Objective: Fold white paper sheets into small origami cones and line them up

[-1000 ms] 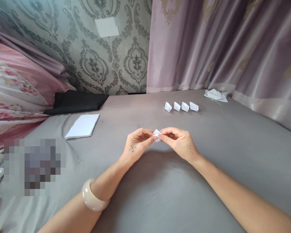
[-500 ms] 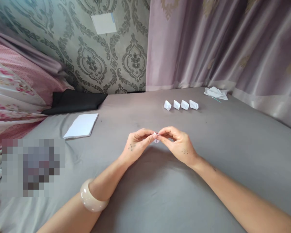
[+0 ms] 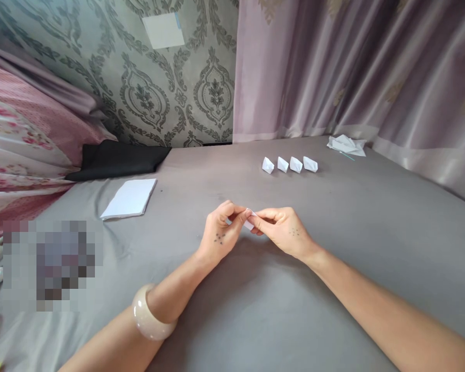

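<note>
A small folded white paper (image 3: pixel 248 225) is pinched between my two hands above the grey sheet, mostly hidden by the fingers. My left hand (image 3: pixel 222 227), with a pale bangle (image 3: pixel 149 315) on its forearm, grips the paper's left side between thumb and fingers. From the other side my right hand (image 3: pixel 284 227) holds it, thumb on top and fingers partly beneath. Beyond the hands, several folded white paper pieces (image 3: pixel 282 165) stand in a row, apart from one another.
A stack of white paper (image 3: pixel 129 199) lies at the left, in front of a folded black cloth (image 3: pixel 118 159). Crumpled white papers (image 3: pixel 346 145) and a thin greenish stick (image 3: pixel 347 156) lie at the back right near the curtain (image 3: pixel 302 67). A blurred patch covers something at the left.
The paper has tilted between my hands. My right fingers have shifted lower beneath it, and my left hand has turned slightly and moved a little to the right.
</note>
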Motion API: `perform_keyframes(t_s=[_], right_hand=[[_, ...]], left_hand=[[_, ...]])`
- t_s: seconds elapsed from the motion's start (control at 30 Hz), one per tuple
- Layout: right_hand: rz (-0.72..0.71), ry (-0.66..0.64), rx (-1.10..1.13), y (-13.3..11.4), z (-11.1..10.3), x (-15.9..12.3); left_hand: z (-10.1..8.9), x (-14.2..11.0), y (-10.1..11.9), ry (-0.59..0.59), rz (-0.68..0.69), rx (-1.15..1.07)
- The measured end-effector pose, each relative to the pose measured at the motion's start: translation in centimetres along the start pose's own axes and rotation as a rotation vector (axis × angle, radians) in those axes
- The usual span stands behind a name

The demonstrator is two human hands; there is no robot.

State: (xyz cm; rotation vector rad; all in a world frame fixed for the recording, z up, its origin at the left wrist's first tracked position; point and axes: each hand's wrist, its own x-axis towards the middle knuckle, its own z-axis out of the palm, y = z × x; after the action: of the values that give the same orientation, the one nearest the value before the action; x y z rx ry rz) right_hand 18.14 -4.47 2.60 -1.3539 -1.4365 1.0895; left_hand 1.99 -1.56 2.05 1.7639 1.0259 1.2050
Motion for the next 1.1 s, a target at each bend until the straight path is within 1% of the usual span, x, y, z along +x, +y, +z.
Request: perform_keyframes(t_s=[0.07, 0.13, 0.17, 0.27, 0.33, 0.37, 0.43, 0.53, 0.6, 0.67, 0.73, 0.8, 0.87, 0.93, 1.0, 1.1], right_hand=[[0.027, -0.010, 0.032, -0.1, 0.0, 0.0], [0.097, -0.058, 0.151, -0.2, 0.1, 0.0], [0.147, -0.097, 0.232, -0.3, 0.0, 0.0], [0.310, -0.220, 0.431, -0.4, 0.0, -0.1], [0.380, -0.266, 0.456, -0.5, 0.0, -0.1], [0.390, -0.271, 0.442, -0.5, 0.0, -0.1], [0.364, -0.256, 0.393, -0.6, 0.0, -0.1], [0.309, -0.190, 0.338, -0.7, 0.2, -0.1], [0.297, -0.147, 0.328, -0.6, 0.3, -0.1], [0.299, -0.130, 0.324, -0.5, 0.5, -0.1], [0.313, -0.129, 0.339, -0.3, 0.6, -0.1], [0.353, -0.144, 0.390, -0.3, 0.8, -0.2], [0.411, -0.184, 0.449, -0.4, 0.9, -0.3], [0.437, -0.229, 0.478, -0.5, 1.0, -0.4], [0.414, -0.237, 0.471, -0.6, 1.0, -0.5], [0.366, -0.210, 0.456, -0.5, 1.1, -0.5]], left_hand=[[-0.1, 0.2, -0.3, -0.082, -0.055, -0.052], [-0.1, 0.4, -0.6, -0.159, -0.100, -0.124], [-0.2, 0.4, -0.7, -0.178, -0.107, -0.148], [-0.2, 0.4, -0.8, -0.165, -0.068, -0.144], [-0.1, 0.4, -0.7, -0.147, -0.045, -0.114], [0.0, 0.4, -0.6, -0.143, -0.042, -0.106], [0.1, 0.4, -0.5, -0.148, -0.069, -0.136], [0.1, 0.6, -0.4, -0.158, -0.184, -0.249], [0.2, 0.7, -0.4, -0.175, -0.276, -0.310], [0.2, 0.7, -0.5, -0.197, -0.327, -0.342], [0.2, 0.7, -0.6, -0.206, -0.320, -0.363], [0.2, 0.7, -0.7, -0.201, -0.283, -0.370], [0.2, 0.7, -0.8, -0.193, -0.250, -0.358], [0.1, 0.7, -0.8, -0.183, -0.242, -0.341], [0.0, 0.7, -0.8, -0.173, -0.258, -0.343], [-0.1, 0.7, -0.8, -0.176, -0.322, -0.389]])
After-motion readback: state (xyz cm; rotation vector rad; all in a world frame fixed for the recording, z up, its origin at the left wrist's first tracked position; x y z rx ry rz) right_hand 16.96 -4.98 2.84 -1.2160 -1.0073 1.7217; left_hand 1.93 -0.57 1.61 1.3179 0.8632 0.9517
